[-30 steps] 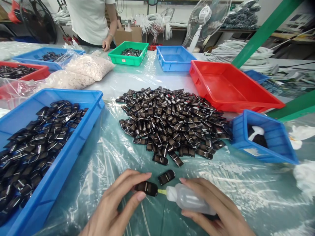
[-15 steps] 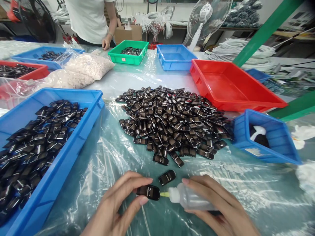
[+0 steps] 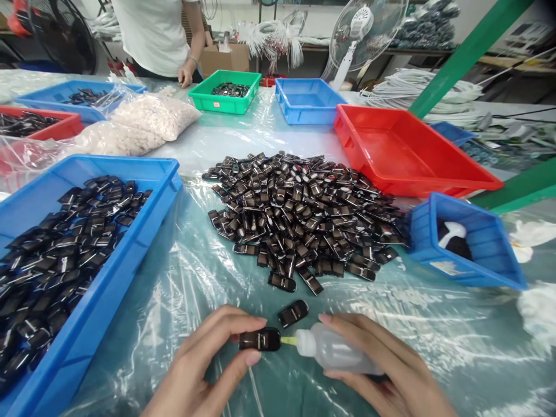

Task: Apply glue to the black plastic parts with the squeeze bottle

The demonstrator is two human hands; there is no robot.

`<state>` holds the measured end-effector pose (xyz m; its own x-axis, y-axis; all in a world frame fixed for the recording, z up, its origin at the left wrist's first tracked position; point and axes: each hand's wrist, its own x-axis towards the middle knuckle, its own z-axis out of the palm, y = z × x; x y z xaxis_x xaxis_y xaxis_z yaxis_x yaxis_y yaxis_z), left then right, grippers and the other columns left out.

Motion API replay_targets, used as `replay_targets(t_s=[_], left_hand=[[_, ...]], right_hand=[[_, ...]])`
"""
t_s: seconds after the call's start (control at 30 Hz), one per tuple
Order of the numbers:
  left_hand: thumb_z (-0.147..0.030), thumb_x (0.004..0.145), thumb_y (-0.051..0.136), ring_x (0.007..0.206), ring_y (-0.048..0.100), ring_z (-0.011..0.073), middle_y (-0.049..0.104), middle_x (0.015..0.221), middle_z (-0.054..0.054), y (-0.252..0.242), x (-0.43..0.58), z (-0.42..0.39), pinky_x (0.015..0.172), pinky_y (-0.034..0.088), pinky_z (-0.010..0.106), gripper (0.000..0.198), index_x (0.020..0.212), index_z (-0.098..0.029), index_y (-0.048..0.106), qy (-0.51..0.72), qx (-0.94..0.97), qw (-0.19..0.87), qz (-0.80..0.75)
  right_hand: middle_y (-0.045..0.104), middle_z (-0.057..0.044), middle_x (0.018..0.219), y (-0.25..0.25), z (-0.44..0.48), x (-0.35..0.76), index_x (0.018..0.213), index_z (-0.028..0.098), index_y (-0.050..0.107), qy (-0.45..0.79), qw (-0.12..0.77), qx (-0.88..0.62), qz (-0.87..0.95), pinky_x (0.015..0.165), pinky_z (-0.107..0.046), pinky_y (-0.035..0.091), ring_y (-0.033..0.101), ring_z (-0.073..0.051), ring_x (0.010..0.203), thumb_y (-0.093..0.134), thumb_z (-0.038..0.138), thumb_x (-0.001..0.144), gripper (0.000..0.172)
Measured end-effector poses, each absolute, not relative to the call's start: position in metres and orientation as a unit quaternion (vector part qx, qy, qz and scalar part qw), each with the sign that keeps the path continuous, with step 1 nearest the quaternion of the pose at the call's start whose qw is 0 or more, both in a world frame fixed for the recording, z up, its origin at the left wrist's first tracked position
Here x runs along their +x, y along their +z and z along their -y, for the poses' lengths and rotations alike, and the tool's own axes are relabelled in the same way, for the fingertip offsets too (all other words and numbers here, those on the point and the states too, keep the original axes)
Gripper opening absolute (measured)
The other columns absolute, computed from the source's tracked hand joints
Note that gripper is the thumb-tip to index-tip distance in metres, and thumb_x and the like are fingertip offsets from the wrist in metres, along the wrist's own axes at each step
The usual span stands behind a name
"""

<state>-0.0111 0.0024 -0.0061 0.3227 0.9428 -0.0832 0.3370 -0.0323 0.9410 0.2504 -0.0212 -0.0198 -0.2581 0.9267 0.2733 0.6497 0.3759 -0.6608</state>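
Observation:
My left hand (image 3: 212, 362) pinches a small glossy black plastic piece (image 3: 260, 339) between thumb and fingertips, low over the table. In my right hand (image 3: 377, 359) lies a translucent squeeze bottle (image 3: 336, 348), tipped on its side with its yellow nozzle (image 3: 288, 340) pointing left. The nozzle's tip is at the rounded end of the held piece; whether it touches I cannot tell. Just above them a single loose black piece (image 3: 293, 313) rests on the table. Beyond it spreads a large pile of the same black pieces (image 3: 299, 214).
At left stands a blue tray (image 3: 143, 243) holding many black pieces. A red tray (image 3: 403, 145) and a small blue bin (image 3: 490, 249) with a white object inside are at right. Green (image 3: 226, 104) and blue (image 3: 310, 110) trays stand farther back. Across the table is a person in white (image 3: 154, 35).
The held piece has turned slightly and now lies more level, in line with the nozzle. Both hands keep nearly the same position, and the whole view has shifted a little.

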Motion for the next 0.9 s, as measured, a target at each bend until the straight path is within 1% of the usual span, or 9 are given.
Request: replay_targets(t_s=[0.1,0.23,0.33,0.43,0.57,0.63,0.77,0.83,0.9], left_hand=[[-0.032,0.092,0.061,0.096,0.066,0.0205,0.07,0.104,-0.001,-0.004,-0.011,-0.002,0.075,0.054,0.023,0.018,0.108,-0.039,0.067,0.309,0.649,0.481,-0.501],[-0.031,0.093,0.06,0.096,0.066,0.0198,0.07,0.104,-0.002,-0.002,-0.01,0.0,0.074,0.054,0.023,0.021,0.111,-0.041,0.066,0.318,0.651,0.475,-0.499],[-0.03,0.092,0.061,0.095,0.066,0.0203,0.07,0.102,-0.002,-0.001,-0.01,-0.001,0.075,0.054,0.025,0.019,0.108,-0.038,0.067,0.313,0.645,0.482,-0.504],[-0.034,0.091,0.061,0.092,0.067,0.0213,0.071,0.1,0.0,0.001,-0.011,-0.004,0.074,0.054,0.027,0.015,0.104,-0.034,0.069,0.308,0.637,0.477,-0.522],[-0.044,0.094,0.055,0.097,0.066,0.0229,0.07,0.108,0.002,0.004,-0.014,-0.011,0.08,0.054,0.029,0.025,0.109,-0.031,0.068,0.328,0.586,0.457,-0.584],[-0.049,0.094,0.052,0.094,0.067,0.0213,0.071,0.104,0.001,0.004,-0.016,-0.015,0.082,0.054,0.028,0.03,0.113,-0.03,0.066,0.344,0.546,0.463,-0.608],[-0.05,0.095,0.05,0.087,0.066,0.0194,0.071,0.086,0.0,0.002,-0.016,-0.02,0.081,0.054,0.026,0.033,0.111,-0.027,0.068,0.358,0.517,0.494,-0.6],[-0.048,0.097,0.049,0.088,0.066,0.0191,0.071,0.087,0.001,0.0,-0.016,-0.021,0.082,0.052,0.026,0.033,0.112,-0.026,0.067,0.365,0.507,0.509,-0.593],[-0.048,0.097,0.049,0.089,0.065,0.0191,0.071,0.088,0.001,-0.002,-0.015,-0.021,0.082,0.052,0.027,0.033,0.112,-0.025,0.066,0.366,0.512,0.521,-0.577]], right_hand=[[0.071,-0.002,0.107,-0.02,0.021,0.25,0.129,0.037,0.058,0.212,0.329,-0.505,0.769,0.073,-0.021,0.061,0.073,-0.016,0.088,0.06,0.033,0.092,0.037],[0.072,-0.003,0.108,-0.019,0.02,0.25,0.128,0.035,0.059,0.196,0.325,-0.503,0.777,0.071,-0.021,0.061,0.073,-0.017,0.089,0.061,0.033,0.091,0.037],[0.073,-0.002,0.107,-0.017,0.019,0.251,0.127,0.033,0.059,0.171,0.305,-0.504,0.79,0.072,-0.021,0.061,0.074,-0.018,0.09,0.066,0.032,0.088,0.04],[0.075,-0.002,0.103,-0.016,0.02,0.253,0.124,0.031,0.06,0.14,0.298,-0.506,0.797,0.07,-0.021,0.061,0.075,-0.018,0.087,0.07,0.031,0.084,0.041],[0.074,-0.001,0.103,-0.016,0.018,0.257,0.117,0.03,0.061,0.138,0.308,-0.545,0.767,0.066,-0.021,0.062,0.075,-0.018,0.086,0.071,0.032,0.082,0.037],[0.074,-0.002,0.104,-0.018,0.015,0.258,0.114,0.029,0.059,0.146,0.319,-0.587,0.73,0.068,-0.023,0.062,0.074,-0.019,0.09,0.067,0.033,0.084,0.032],[0.072,-0.005,0.115,-0.024,0.006,0.259,0.113,0.028,0.052,0.194,0.361,-0.63,0.66,0.081,-0.028,0.06,0.07,-0.021,0.105,0.057,0.037,0.09,0.025],[0.07,-0.007,0.12,-0.027,0.003,0.259,0.112,0.027,0.051,0.22,0.362,-0.638,0.644,0.078,-0.028,0.061,0.067,-0.022,0.111,0.057,0.037,0.09,0.025],[0.069,-0.009,0.12,-0.027,0.002,0.26,0.112,0.026,0.05,0.21,0.384,-0.64,0.631,0.076,-0.03,0.061,0.066,-0.024,0.11,0.06,0.039,0.088,0.029]])
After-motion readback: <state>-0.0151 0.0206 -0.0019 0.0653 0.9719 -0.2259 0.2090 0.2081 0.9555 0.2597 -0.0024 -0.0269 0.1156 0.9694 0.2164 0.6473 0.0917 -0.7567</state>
